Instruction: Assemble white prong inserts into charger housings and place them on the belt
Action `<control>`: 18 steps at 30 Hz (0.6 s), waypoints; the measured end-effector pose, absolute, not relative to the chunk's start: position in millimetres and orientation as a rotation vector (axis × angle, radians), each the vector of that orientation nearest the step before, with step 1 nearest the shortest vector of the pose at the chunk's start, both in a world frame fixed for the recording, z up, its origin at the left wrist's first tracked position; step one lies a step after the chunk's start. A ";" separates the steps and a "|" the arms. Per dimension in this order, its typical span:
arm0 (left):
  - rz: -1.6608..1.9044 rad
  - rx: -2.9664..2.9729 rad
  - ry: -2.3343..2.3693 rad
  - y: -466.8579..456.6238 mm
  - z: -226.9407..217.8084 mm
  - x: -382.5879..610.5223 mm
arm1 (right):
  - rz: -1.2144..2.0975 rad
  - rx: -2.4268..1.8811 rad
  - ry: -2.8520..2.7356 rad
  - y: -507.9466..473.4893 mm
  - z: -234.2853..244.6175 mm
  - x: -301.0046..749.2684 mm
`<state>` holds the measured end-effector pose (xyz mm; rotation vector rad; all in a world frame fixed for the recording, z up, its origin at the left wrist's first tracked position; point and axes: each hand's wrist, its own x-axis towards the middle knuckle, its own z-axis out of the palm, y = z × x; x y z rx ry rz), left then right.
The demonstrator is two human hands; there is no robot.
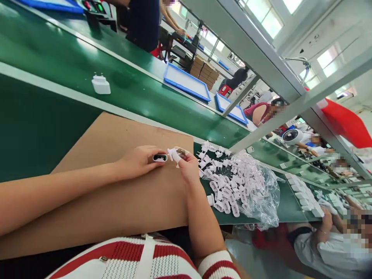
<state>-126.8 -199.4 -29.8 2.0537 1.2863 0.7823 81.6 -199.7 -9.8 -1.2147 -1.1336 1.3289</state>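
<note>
My left hand (145, 162) is closed around a white charger housing (160, 157); its open end faces right and dark inner parts show inside. Just to the right, my right hand (187, 164) pinches a white plug cap (173, 154), held close to the housing's open end but seemingly apart from it. Pale covers sit on some right fingertips. Both hands are above a brown cardboard sheet (122, 205). Beside my right hand lies a loose heap of white plug caps (223, 190), partly in a clear plastic bag (269, 193).
A white charger with two pins (101, 84) stands on the green conveyor belt (133, 93) ahead. Blue-rimmed trays (186, 82) rest beyond it. A metal frame post (267, 120) slants over the bench at right. White boxes (303, 193) and a co-worker's hand (327, 221) are farther right.
</note>
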 end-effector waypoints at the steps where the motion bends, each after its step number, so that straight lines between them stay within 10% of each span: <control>1: 0.816 2.002 1.284 -204.6 -34.6 -124.7 | 1.246 -1.225 -1.198 -200.8 -11.4 82.2; 18: 0.927 1.909 1.116 -201.2 -46.8 -125.5 | 0.204 -1.209 -2.302 -205.6 -13.6 76.7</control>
